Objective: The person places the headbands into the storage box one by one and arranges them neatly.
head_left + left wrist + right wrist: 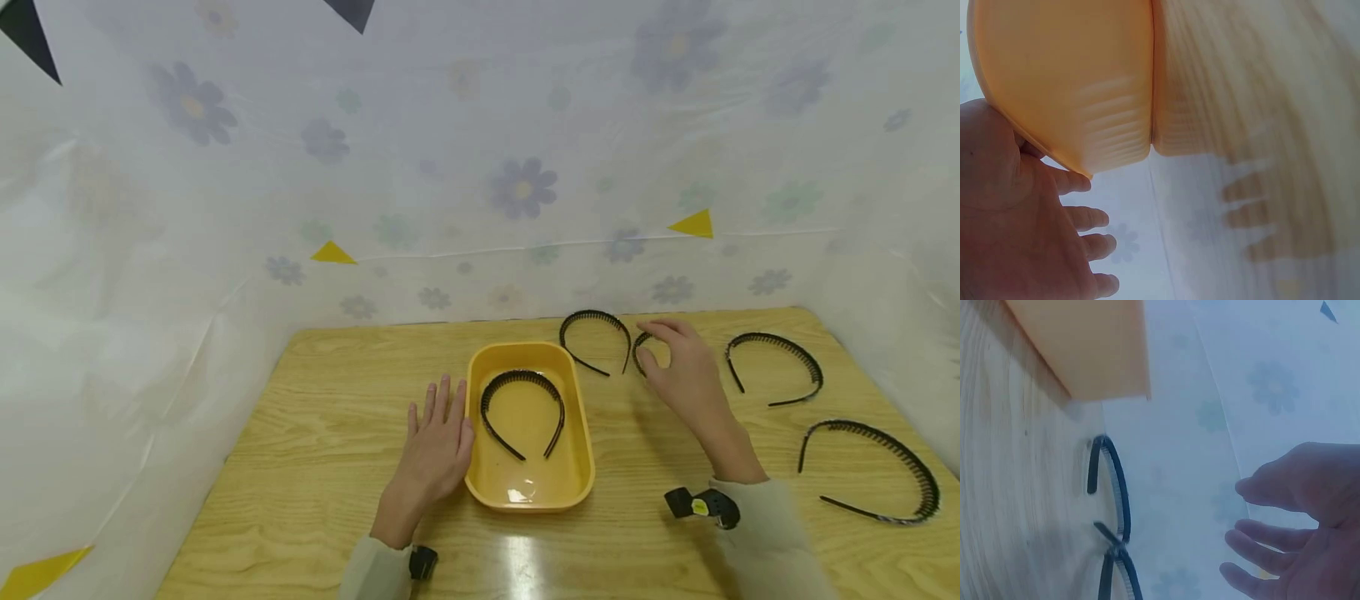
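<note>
A yellow plastic tray (529, 503) holds one black toothed headband (522, 375). Against the tray's left side rests my left hand (435, 446), its fingers fairly straight; in the left wrist view the hand (1016, 212) lies along the tray's rim (1041, 147). My right hand (688, 379) is above a second black headband (637, 343), which it partly covers in the head view. The right wrist view shows that hand (1304, 531) with loosely bent fingers, holding nothing and apart from the headbands. Just left of it, another headband (592, 314) lies behind the tray's right corner.
Two more black headbands lie on the right of the wooden table (337, 400): one toward the back (806, 358), another nearer the right edge (930, 483). A white flower-patterned sheet (450, 192) with yellow triangles hangs around the table's back and sides.
</note>
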Demonstrator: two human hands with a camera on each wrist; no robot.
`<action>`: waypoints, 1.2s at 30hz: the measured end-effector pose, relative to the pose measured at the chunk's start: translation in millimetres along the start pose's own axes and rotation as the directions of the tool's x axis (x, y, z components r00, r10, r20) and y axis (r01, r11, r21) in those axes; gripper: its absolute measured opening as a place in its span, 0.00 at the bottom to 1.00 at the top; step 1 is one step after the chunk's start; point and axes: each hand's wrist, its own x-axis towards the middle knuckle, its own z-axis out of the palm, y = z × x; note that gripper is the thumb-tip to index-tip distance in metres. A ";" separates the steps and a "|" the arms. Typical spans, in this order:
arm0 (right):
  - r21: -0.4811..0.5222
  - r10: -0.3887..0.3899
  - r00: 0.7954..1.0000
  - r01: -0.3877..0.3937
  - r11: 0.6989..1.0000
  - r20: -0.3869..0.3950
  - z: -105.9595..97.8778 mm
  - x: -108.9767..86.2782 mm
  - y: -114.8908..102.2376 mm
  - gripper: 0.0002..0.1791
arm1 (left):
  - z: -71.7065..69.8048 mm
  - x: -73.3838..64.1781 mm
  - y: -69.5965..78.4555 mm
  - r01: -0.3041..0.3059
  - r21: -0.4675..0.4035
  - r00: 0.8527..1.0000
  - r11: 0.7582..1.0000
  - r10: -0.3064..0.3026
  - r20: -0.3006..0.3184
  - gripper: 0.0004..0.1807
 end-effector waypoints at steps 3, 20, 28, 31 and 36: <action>0.011 0.047 0.999 -0.046 0.999 -0.028 -10.7 -1.7 10.4 0.20 | 0.1 -0.2 -0.1 -0.001 -0.003 1.000 1.000 0.001 0.000 0.32; -0.052 0.258 0.953 -0.269 0.962 -0.158 -61.9 -9.5 71.3 0.24 | 1.3 -0.7 -0.6 0.002 -0.007 1.000 1.000 -0.002 -0.007 0.32; -0.040 0.365 0.923 -0.372 0.927 -0.126 -81.6 -19.8 98.9 0.28 | 0.9 -0.5 0.1 0.003 -0.006 1.000 1.000 -0.003 -0.003 0.32; -0.043 0.389 0.918 -0.393 0.918 -0.081 -87.7 -23.5 107.5 0.30 | 0.5 -0.5 0.4 0.005 -0.013 1.000 1.000 -0.005 -0.002 0.32; -0.063 0.417 0.908 -0.418 0.906 -0.040 -94.0 -30.1 117.7 0.33 | 1.4 -0.6 -0.3 0.001 -0.018 1.000 1.000 -0.001 -0.004 0.32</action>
